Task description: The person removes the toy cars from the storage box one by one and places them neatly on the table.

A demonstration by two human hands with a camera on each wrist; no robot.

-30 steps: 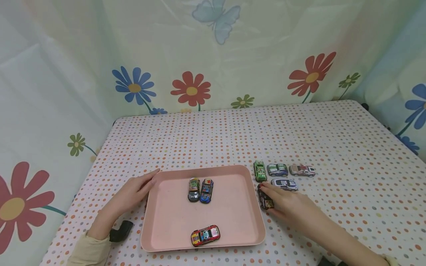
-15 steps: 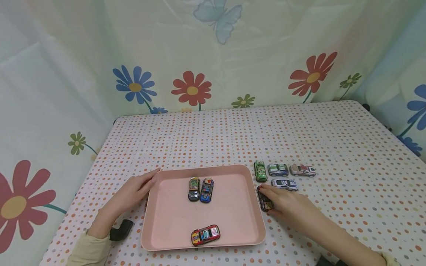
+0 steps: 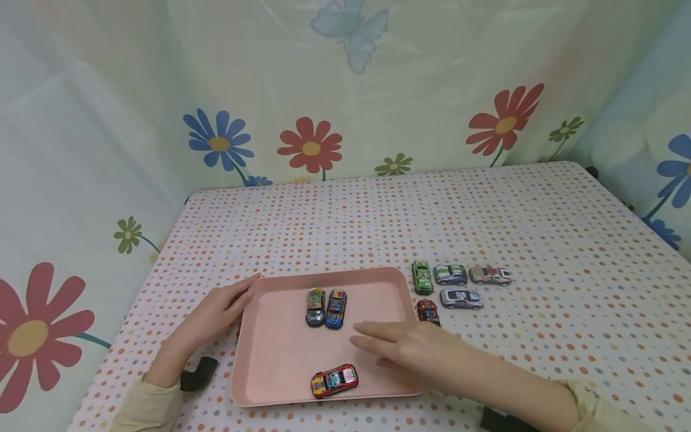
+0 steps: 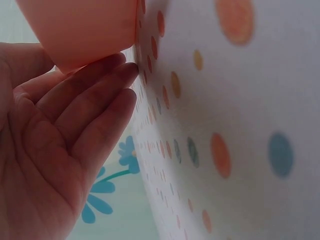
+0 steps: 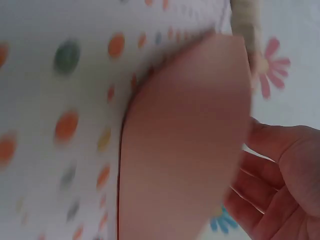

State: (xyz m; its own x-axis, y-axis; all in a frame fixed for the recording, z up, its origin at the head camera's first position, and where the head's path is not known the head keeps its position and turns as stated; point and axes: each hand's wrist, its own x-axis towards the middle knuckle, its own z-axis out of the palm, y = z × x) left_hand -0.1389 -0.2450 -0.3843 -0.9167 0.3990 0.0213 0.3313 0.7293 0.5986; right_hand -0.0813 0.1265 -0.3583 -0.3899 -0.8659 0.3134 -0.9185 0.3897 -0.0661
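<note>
Tray [image 3: 286, 351], pink, lies on a dotted cloth [image 3: 324, 228], a red-and-yellow toy car [image 3: 335, 381] inside near its closest wall. Right hand [image 3: 412, 348], fingers loosely extended, hovers above the tray's right side. Beyond, I see two toy cars [image 3: 336, 309] side by side. Left hand [image 3: 213, 315], fingers relaxed, well apart from the right, touches the far left corner. Five cars [image 3: 450, 275] sit outside, right; flowered curtain [image 3: 421, 102] behind

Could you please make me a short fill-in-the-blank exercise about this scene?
1. Inside the tray lie ____ toy cars.
2. Outside the tray, ____ other toy cars are visible.
3. The person's ____ hand is over the tray's interior.
4. High on the backdrop, a pale blue ____ is printed.

Missing words: three; five; right; butterfly.
</note>
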